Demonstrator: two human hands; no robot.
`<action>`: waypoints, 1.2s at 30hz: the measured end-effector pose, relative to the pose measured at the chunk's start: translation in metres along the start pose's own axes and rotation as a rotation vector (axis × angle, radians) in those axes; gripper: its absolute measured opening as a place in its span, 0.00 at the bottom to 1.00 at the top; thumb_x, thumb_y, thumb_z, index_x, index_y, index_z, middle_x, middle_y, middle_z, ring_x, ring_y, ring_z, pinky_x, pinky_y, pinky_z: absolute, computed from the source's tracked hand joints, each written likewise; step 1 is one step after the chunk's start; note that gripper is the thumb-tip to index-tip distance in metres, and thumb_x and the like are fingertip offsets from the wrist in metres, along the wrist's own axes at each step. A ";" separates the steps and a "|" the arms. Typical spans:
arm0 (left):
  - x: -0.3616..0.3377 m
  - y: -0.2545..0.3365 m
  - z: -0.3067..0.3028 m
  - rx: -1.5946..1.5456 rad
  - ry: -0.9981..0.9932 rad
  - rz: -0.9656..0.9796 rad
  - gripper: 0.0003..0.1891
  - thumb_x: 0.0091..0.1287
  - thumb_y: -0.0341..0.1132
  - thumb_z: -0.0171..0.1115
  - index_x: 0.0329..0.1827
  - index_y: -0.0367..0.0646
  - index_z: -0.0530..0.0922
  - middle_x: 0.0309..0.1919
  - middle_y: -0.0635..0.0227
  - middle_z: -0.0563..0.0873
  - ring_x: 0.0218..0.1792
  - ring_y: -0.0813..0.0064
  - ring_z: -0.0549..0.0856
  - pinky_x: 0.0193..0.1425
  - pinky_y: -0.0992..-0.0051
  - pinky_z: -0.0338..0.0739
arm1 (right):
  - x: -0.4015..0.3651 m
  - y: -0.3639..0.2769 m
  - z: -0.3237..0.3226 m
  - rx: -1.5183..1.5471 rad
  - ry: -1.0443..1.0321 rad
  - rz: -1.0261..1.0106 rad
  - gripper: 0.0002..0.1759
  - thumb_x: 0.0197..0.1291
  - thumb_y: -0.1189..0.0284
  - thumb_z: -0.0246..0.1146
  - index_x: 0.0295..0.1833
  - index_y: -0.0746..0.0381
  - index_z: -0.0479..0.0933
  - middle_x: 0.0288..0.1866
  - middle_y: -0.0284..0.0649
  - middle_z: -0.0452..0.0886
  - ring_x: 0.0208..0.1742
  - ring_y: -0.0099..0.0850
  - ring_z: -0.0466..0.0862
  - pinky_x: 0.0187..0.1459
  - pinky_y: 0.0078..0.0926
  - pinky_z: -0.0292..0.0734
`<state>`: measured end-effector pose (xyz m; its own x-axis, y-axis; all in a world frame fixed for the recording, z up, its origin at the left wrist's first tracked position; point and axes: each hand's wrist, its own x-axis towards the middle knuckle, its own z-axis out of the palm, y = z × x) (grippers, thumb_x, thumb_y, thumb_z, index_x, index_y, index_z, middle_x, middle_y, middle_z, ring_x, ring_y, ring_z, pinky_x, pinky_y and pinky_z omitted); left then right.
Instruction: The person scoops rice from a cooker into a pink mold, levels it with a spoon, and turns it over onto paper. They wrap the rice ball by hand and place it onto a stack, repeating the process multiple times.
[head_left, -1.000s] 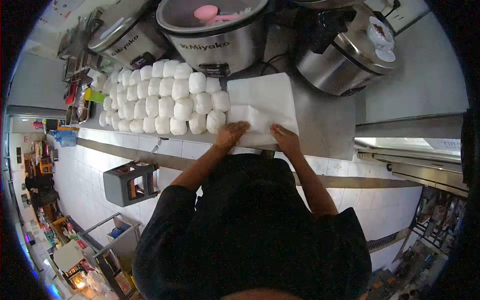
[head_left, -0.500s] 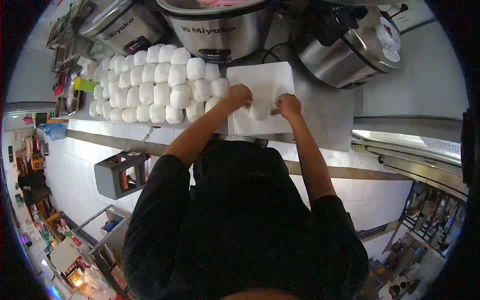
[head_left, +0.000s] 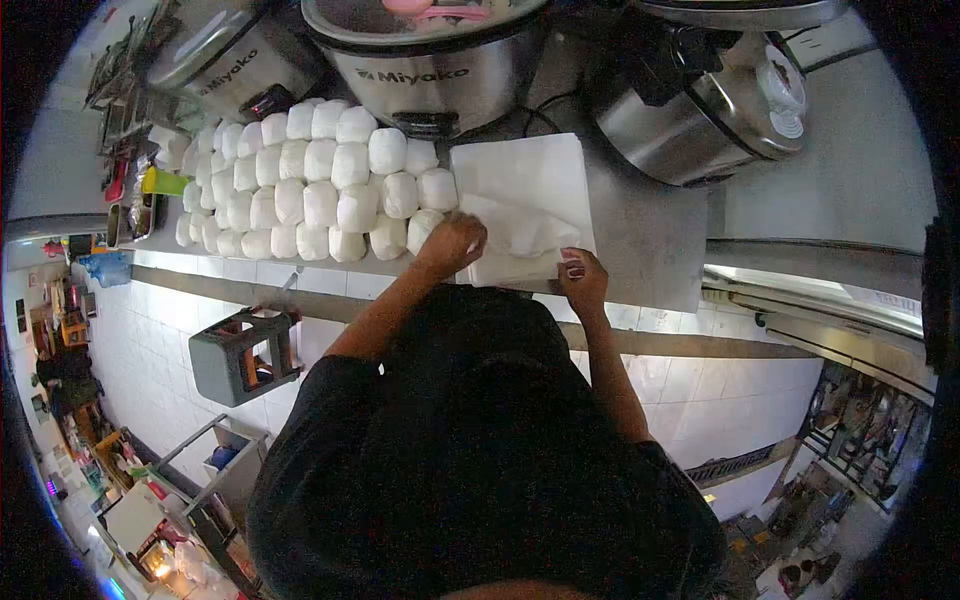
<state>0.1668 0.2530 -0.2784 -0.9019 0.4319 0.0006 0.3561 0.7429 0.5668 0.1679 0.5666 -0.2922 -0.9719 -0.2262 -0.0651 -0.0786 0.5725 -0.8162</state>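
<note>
A stack of white paper sheets (head_left: 520,160) lies on the metal counter in front of me. Its top sheet (head_left: 525,228) is partly folded over, with a soft bulge beneath whose contents are hidden. My left hand (head_left: 458,242) is closed at the left side of this sheet, close to the nearest wrapped parcels. On the opposite side, my right hand (head_left: 583,278) pinches the sheet's near right corner. Left of the paper, many rounded white paper-wrapped parcels (head_left: 290,200) are piled in rows.
Behind the paper stands a large Miyako cooker (head_left: 420,90) with pink utensils inside. Another Miyako cooker (head_left: 225,70) is at the back left, and a steel cooker (head_left: 680,130) at the right. A yellow-green cup (head_left: 163,182) sits beyond the parcels; a grey stool (head_left: 245,355) is on the floor.
Both hands have moved nearer to my body, down the paper. The sheet's far part now lies folded over toward me. The view has shifted slightly.
</note>
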 end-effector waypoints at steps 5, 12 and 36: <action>-0.017 0.000 0.002 -0.025 0.082 0.024 0.15 0.60 0.35 0.64 0.49 0.40 0.78 0.45 0.59 0.81 0.50 0.57 0.80 0.57 0.57 0.75 | 0.009 -0.015 0.007 0.009 0.306 -0.053 0.18 0.51 0.71 0.73 0.48 0.61 0.79 0.43 0.40 0.85 0.38 0.28 0.85 0.40 0.28 0.82; -0.005 -0.003 0.010 0.154 -0.032 -0.009 0.15 0.57 0.39 0.68 0.46 0.46 0.80 0.47 0.60 0.80 0.53 0.57 0.78 0.57 0.61 0.74 | 0.004 0.001 -0.012 0.059 0.059 0.051 0.24 0.47 0.78 0.73 0.53 0.59 0.78 0.51 0.44 0.81 0.36 0.28 0.85 0.39 0.27 0.82; 0.018 0.030 -0.001 0.177 0.207 -0.015 0.23 0.67 0.47 0.62 0.63 0.53 0.74 0.59 0.66 0.76 0.61 0.59 0.74 0.64 0.56 0.68 | -0.015 -0.034 -0.030 -0.093 -0.050 -0.207 0.34 0.46 0.74 0.76 0.61 0.58 0.73 0.41 0.39 0.88 0.39 0.27 0.89 0.45 0.26 0.82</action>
<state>0.1604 0.2823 -0.2605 -0.9319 0.3196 0.1717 0.3627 0.8341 0.4156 0.1789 0.5743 -0.2463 -0.9207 -0.3843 0.0681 -0.2978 0.5791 -0.7589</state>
